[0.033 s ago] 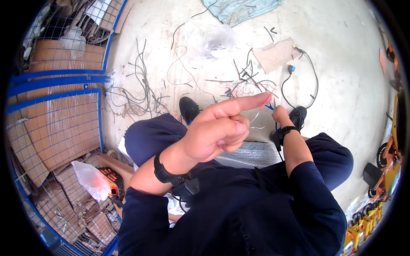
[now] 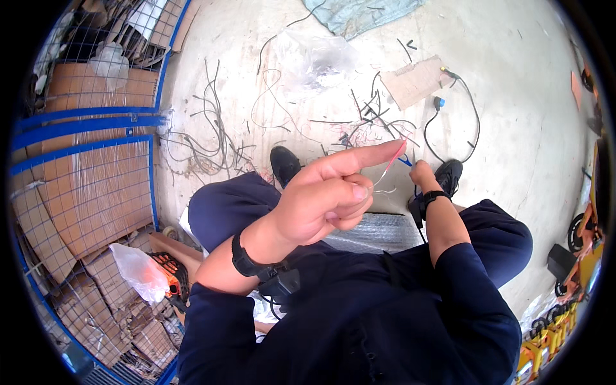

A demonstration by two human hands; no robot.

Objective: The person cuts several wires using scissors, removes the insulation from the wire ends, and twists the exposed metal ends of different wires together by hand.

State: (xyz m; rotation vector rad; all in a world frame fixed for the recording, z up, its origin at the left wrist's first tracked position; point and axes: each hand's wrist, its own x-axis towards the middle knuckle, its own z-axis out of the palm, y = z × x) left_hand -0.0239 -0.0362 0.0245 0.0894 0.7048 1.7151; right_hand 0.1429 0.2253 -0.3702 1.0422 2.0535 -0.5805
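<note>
With the cardboard sheet [image 2: 414,85] as our landmark, our left hand [image 2: 324,197] sits below and to its left, index finger pointing out and the other fingers curled around a thin red-and-white wire [image 2: 394,159], which runs up below the sheet to that fingertip. Our right hand [image 2: 421,174], directly below the sheet, is closed, though we cannot tell on what, beside a small blue piece [image 2: 403,160]. We likely do best to draw the wire straight against the index finger, the 2 hands steady.

Shoe [image 2: 452,174] just R of R hand [image 2: 421,173]; way thru on floor's [image 2: 520,122] R side, betw. looped cable [image 2: 478,125] & yellow equip. [image 2: 548,337]; mesh cage [image 2: 83,129] blocks L edge.
</note>
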